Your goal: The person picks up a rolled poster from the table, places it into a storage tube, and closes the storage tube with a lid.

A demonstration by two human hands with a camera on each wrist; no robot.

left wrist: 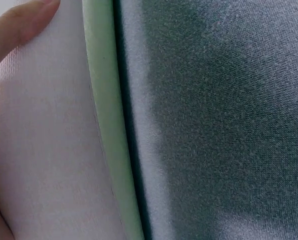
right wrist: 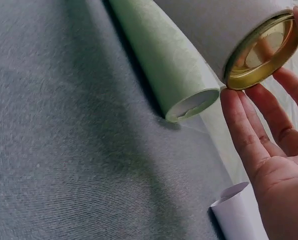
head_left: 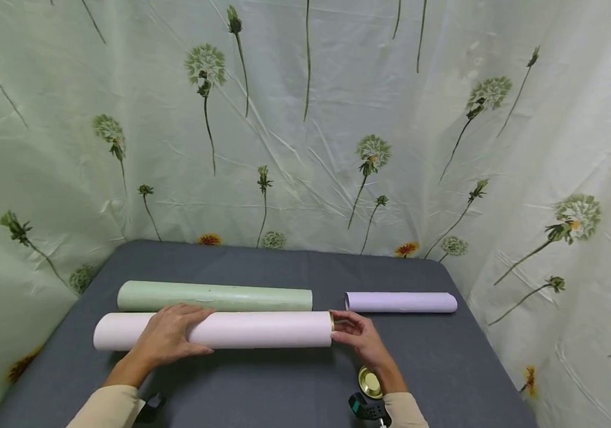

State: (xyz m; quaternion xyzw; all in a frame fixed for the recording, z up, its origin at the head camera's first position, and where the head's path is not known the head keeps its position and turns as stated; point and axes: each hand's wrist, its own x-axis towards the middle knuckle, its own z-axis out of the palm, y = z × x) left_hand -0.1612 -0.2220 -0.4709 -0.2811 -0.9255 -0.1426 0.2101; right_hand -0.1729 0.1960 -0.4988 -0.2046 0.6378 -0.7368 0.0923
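A long white cardboard tube lies crosswise in front of me, a gold metal lid set in its right end. My left hand grips the tube left of its middle, thumb on the near side and fingers over the top. With thumb and fingertips my right hand pinches the rim of the gold lid. In the right wrist view, the fingertips meet the rim and the palm faces the tube's end. Just behind the white tube lies a pale green roll, partly covered by it in the head view.
A smaller lavender paper roll lies at the back right of the dark grey table. Another gold lid is beside my right wrist. A curtain with dandelion prints hangs behind the table and along both sides.
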